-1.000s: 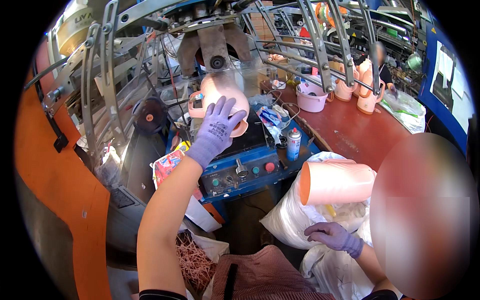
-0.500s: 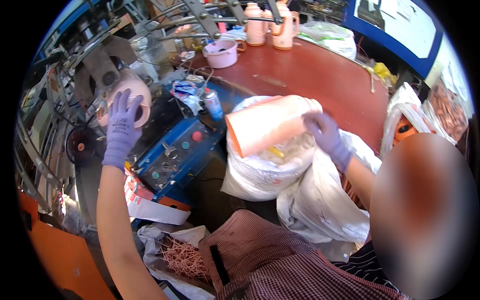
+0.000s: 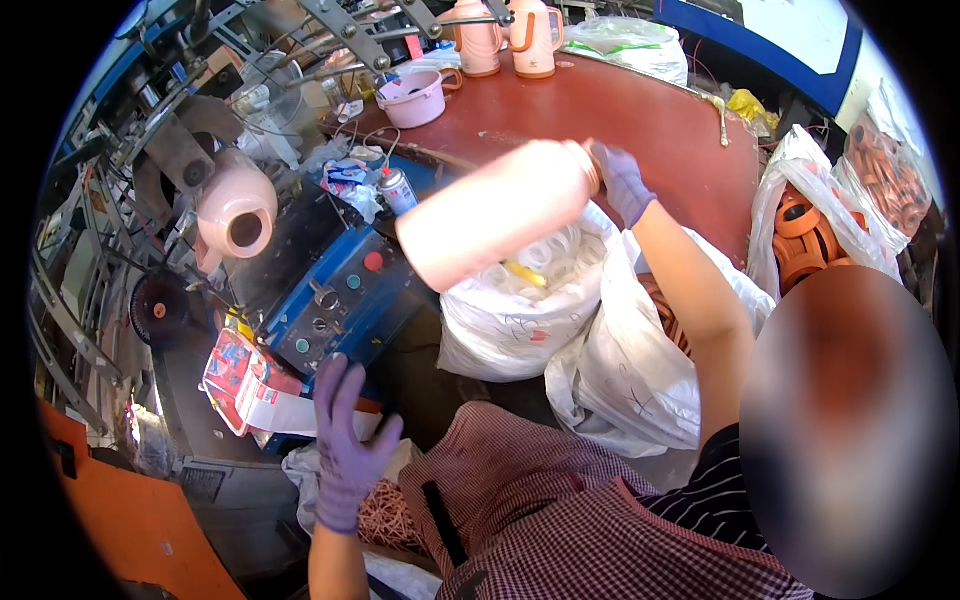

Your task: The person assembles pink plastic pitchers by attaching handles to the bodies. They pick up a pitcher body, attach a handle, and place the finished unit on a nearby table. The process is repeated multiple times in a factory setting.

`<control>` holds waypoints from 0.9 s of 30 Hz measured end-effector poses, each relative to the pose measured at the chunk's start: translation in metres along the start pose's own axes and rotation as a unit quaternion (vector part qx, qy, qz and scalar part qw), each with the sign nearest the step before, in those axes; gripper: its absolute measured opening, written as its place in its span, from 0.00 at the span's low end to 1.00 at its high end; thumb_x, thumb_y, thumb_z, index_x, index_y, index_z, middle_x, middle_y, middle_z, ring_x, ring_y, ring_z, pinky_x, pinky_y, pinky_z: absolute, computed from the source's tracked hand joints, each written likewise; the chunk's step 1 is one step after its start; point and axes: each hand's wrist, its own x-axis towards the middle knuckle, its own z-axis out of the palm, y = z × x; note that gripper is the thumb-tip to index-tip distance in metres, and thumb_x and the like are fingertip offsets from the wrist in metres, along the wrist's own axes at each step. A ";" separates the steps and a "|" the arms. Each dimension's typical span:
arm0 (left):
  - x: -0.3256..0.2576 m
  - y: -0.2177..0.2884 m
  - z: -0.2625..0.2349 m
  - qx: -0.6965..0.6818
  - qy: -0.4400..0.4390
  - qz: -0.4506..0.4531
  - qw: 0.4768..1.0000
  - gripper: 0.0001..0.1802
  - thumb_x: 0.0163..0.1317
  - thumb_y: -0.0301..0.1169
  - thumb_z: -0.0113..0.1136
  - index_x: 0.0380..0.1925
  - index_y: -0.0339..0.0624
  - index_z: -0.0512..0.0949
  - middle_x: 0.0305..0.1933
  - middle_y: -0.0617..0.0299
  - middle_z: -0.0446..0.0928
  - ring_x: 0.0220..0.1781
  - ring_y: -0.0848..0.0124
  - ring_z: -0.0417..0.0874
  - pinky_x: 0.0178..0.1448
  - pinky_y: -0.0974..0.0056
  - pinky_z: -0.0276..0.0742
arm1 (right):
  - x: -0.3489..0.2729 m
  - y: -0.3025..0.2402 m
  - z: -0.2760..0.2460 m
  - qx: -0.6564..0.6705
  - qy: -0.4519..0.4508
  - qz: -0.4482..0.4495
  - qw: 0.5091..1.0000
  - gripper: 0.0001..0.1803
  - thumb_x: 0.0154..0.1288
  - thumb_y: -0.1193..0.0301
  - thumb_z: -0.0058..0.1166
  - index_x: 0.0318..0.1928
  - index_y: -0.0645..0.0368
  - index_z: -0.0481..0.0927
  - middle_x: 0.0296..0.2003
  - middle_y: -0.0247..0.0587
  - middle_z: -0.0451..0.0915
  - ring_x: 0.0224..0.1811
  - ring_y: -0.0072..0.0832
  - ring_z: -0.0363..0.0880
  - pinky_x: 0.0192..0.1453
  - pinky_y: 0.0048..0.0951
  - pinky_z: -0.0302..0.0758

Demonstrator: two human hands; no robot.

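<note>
My right hand point(image 3: 622, 185), in a lilac knit glove, grips the neck end of a pink thermos shell point(image 3: 500, 215). The shell is tilted, its wide end toward the left, above a white sack point(image 3: 520, 335) of clear rings and a yellow piece. My left hand point(image 3: 352, 450), gloved alike, is empty with fingers apart, in front of the blue control box point(image 3: 335, 300). Another pink thermos shell point(image 3: 215, 205) sits on the machine at the left, its round opening facing me. Below my left hand, thin pink sticks point(image 3: 390, 518) fill a bag.
A lilac basin point(image 3: 413, 105) and pink thermoses point(image 3: 535, 45) stand on the red table point(image 3: 640, 130). Near the control box is a spray can point(image 3: 397, 190). Bags of orange-brown parts point(image 3: 805, 235) are at the right. Metal bars point(image 3: 350, 35) cross the upper left.
My left hand has left the shell on the machine and come down toward me. My right hand has raised its thermos shell and shifted it leftward.
</note>
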 end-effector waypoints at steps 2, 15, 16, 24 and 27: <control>-0.023 0.021 -0.009 -0.015 0.000 -0.016 1.000 0.41 0.47 0.23 0.69 0.65 0.37 0.66 0.70 0.43 0.63 0.72 0.43 0.64 0.74 0.45 0.63 | -0.037 -0.052 0.035 -0.190 -0.031 -0.118 0.974 0.19 0.68 0.58 0.59 0.46 0.62 0.83 0.44 0.38 0.83 0.43 0.25 0.80 0.46 0.30 0.77; -0.008 0.070 0.025 -0.230 -0.122 -0.106 0.960 0.54 0.40 0.29 0.74 0.71 0.30 0.59 0.68 0.46 0.68 0.68 0.57 0.72 0.71 0.57 0.68 | -0.318 -0.122 0.060 -0.217 -0.460 -0.202 0.837 0.22 0.64 0.56 0.64 0.52 0.57 0.80 0.55 0.51 0.78 0.58 0.44 0.78 0.62 0.39 0.74; -0.019 0.063 0.031 -0.309 -0.066 -0.163 0.935 0.51 0.42 0.28 0.70 0.70 0.30 0.60 0.68 0.47 0.68 0.68 0.58 0.72 0.71 0.57 0.67 | -0.304 -0.129 0.040 -0.285 -0.421 -0.132 0.851 0.22 0.65 0.55 0.62 0.52 0.57 0.80 0.50 0.48 0.81 0.55 0.41 0.80 0.61 0.37 0.75; -0.059 0.007 -0.017 -0.396 -0.104 -0.254 0.876 0.47 0.44 0.37 0.68 0.67 0.34 0.63 0.64 0.51 0.69 0.66 0.60 0.70 0.71 0.57 0.65 | -0.197 -0.147 -0.301 -0.848 0.131 -0.158 0.489 0.06 0.60 0.71 0.53 0.36 0.59 0.79 0.37 0.48 0.81 0.45 0.42 0.82 0.50 0.43 0.79; -0.067 -0.007 -0.017 -0.355 -0.100 -0.269 0.890 0.46 0.41 0.41 0.74 0.62 0.37 0.66 0.60 0.55 0.72 0.62 0.62 0.72 0.69 0.58 0.66 | -0.237 -0.131 -0.495 -0.849 0.189 -0.154 0.468 0.32 0.64 0.66 0.55 0.70 0.52 0.68 0.45 0.53 0.85 0.44 0.50 0.85 0.45 0.47 0.82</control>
